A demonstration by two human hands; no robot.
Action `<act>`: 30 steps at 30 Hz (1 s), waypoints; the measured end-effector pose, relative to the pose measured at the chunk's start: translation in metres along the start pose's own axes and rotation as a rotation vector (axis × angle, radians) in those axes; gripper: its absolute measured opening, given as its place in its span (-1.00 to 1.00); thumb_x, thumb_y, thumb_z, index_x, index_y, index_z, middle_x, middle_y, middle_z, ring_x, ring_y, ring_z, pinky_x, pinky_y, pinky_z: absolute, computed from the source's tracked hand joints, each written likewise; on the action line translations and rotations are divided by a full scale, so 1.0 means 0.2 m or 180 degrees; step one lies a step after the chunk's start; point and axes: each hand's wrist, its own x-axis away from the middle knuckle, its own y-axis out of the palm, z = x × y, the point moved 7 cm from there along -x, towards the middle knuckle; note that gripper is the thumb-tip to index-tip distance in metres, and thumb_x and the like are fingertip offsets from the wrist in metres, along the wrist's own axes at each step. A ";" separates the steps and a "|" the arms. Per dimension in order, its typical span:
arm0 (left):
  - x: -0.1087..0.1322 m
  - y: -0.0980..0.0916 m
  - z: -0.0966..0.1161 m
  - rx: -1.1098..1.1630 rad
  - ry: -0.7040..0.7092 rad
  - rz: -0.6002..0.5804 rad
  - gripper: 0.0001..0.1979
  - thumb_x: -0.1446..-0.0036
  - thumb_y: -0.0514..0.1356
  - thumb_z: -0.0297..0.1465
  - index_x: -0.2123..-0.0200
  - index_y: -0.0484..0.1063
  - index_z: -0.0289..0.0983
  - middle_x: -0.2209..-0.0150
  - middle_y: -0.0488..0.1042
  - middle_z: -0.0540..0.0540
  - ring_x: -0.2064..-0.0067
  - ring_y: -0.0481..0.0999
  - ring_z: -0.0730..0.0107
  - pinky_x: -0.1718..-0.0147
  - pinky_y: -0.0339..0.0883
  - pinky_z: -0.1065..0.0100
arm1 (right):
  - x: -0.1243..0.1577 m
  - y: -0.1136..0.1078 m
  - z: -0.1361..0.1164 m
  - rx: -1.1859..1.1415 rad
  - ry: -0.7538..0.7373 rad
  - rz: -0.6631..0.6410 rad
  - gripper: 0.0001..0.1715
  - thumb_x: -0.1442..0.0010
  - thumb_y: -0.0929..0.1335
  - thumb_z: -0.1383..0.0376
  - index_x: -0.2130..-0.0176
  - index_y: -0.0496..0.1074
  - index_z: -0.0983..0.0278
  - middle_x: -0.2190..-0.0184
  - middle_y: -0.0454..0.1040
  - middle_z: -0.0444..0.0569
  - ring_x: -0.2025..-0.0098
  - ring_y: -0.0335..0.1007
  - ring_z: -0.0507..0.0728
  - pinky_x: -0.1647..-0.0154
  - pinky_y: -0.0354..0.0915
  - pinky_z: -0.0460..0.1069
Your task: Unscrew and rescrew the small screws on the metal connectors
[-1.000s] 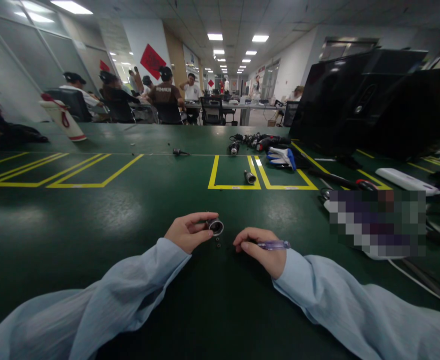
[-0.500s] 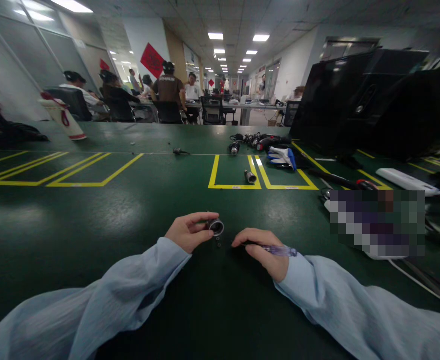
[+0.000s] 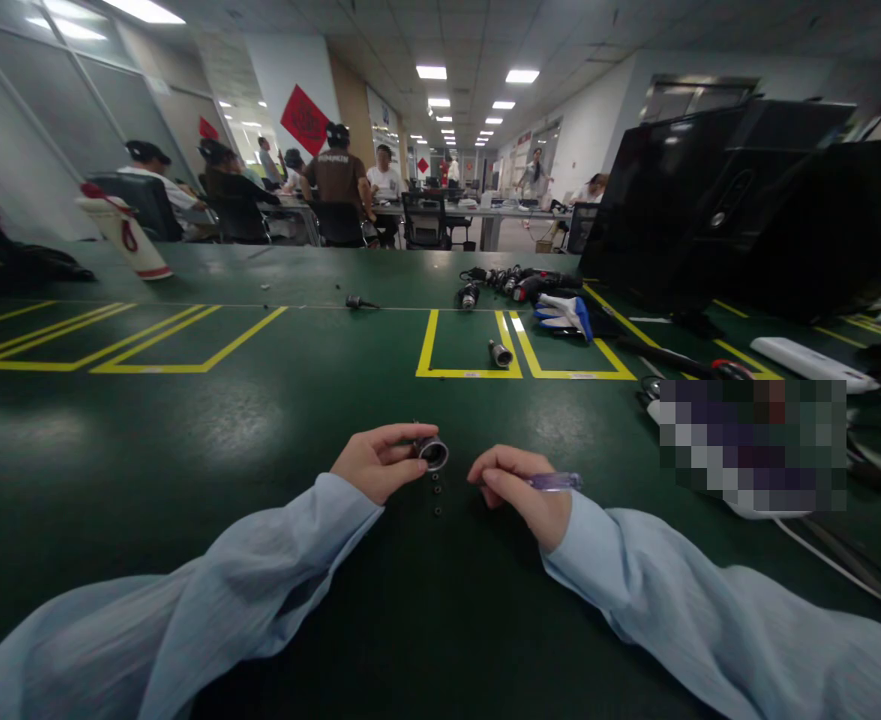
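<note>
My left hand [image 3: 380, 464] is closed round a hollow metal cylinder [image 3: 432, 454], its open end turned toward me. Just below the cylinder, a few tiny dark ring-like pieces [image 3: 438, 511] lie on the green tabletop [image 3: 320, 610]; they are too small to name surely. Across from them, my right hand [image 3: 519, 490] grips a screwdriver [image 3: 556, 481] by its see-through purple handle, which sticks out over the back of the hand. The fingers hide the screwdriver's tip. A gap separates the right fingertips from the cylinder.
Ahead, another metal cylinder [image 3: 499, 353] stands in a yellow-taped box. Behind it are a blue-white glove [image 3: 564, 316] and tangled black cables [image 3: 511, 280]. A dark connector-like part [image 3: 361, 302] lies farther left. At right are a white power strip [image 3: 815, 364] and a black monitor [image 3: 680, 200].
My right hand has lifted slightly and the screwdriver has shifted back with it. One more tiny piece shows on the table below the cylinder. My left hand stays put.
</note>
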 end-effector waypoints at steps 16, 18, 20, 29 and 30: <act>0.00 -0.02 0.01 -0.0033 0.0066 0.0019 -0.63 0.31 0.24 -0.57 0.28 0.45 -0.38 0.30 0.54 -0.12 0.25 0.52 0.26 0.13 0.35 0.24 | -0.02 0.15 -0.01 -0.0347 0.0183 -0.0291 -0.87 0.22 0.20 0.49 0.61 0.25 0.29 0.72 0.29 -0.18 0.63 0.22 0.00 0.60 0.11 -0.12; 0.00 -0.03 0.00 -0.0017 0.0040 0.0011 -0.62 0.31 0.24 -0.57 0.28 0.45 -0.38 0.30 0.54 -0.12 0.24 0.52 0.27 0.12 0.35 0.24 | -0.02 0.15 -0.01 -0.0342 0.0212 -0.0318 -0.88 0.23 0.20 0.48 0.62 0.25 0.29 0.73 0.29 -0.18 0.63 0.22 0.00 0.61 0.11 -0.13; 0.00 -0.03 0.00 -0.0010 0.0028 -0.0005 -0.62 0.30 0.24 -0.56 0.27 0.44 -0.37 0.30 0.54 -0.11 0.24 0.52 0.27 0.11 0.34 0.23 | -0.03 0.15 -0.01 -0.0341 0.0267 -0.0343 -0.88 0.23 0.20 0.48 0.62 0.25 0.29 0.74 0.29 -0.18 0.64 0.22 0.00 0.61 0.11 -0.13; 0.00 -0.03 0.01 -0.0095 0.0016 0.0004 -0.61 0.31 0.24 -0.55 0.26 0.44 -0.38 0.30 0.54 -0.12 0.25 0.52 0.26 0.13 0.36 0.23 | -0.02 0.14 -0.01 -0.0302 0.0343 -0.0314 -0.88 0.24 0.20 0.48 0.64 0.26 0.29 0.75 0.29 -0.20 0.65 0.19 -0.02 0.62 0.09 -0.14; 0.00 -0.03 0.01 -0.0091 0.0021 0.0013 -0.62 0.31 0.24 -0.56 0.27 0.44 -0.38 0.30 0.54 -0.11 0.26 0.52 0.27 0.14 0.36 0.23 | -0.02 0.14 -0.01 -0.0285 0.0334 -0.0310 -0.87 0.24 0.20 0.48 0.64 0.26 0.29 0.75 0.29 -0.20 0.64 0.20 -0.02 0.62 0.10 -0.14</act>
